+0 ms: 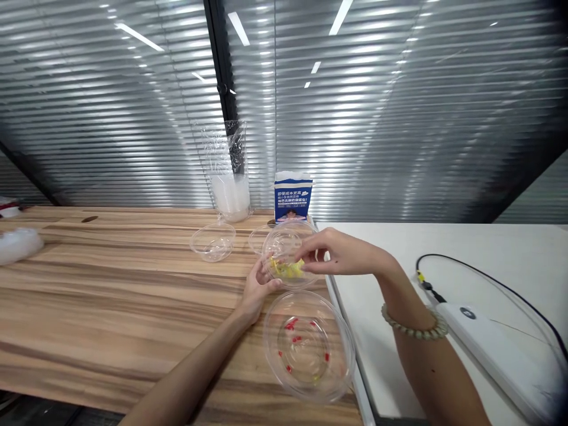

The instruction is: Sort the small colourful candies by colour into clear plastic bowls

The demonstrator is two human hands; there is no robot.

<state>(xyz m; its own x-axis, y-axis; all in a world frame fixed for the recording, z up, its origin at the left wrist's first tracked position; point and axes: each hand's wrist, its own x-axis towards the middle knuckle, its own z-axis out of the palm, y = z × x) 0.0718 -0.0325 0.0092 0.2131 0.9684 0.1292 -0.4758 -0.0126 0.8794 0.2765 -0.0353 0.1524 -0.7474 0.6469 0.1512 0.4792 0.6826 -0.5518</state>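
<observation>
My left hand [258, 290] grips the near left side of a clear plastic bowl [265, 251], thumb and fingers around its wall. Small yellow pieces [287, 270] lie in that bowl. Over its right rim reaches my right hand [331, 253], fingers curled and closed down at the yellow pieces; whatever is between the fingertips is too small to make out. Closer to me sits a larger clear plastic bowl [344, 355] with several small red pieces [296, 339] scattered in its bottom and a little yellow near its front.
Behind are a clear round container [213, 242], a blue printed carton [293, 198] and a plastic bag of white cups [234, 195]. A white device [488, 343] with a black cable lies on the white table [377, 296] at right. A translucent bundle [20, 244] sits far left.
</observation>
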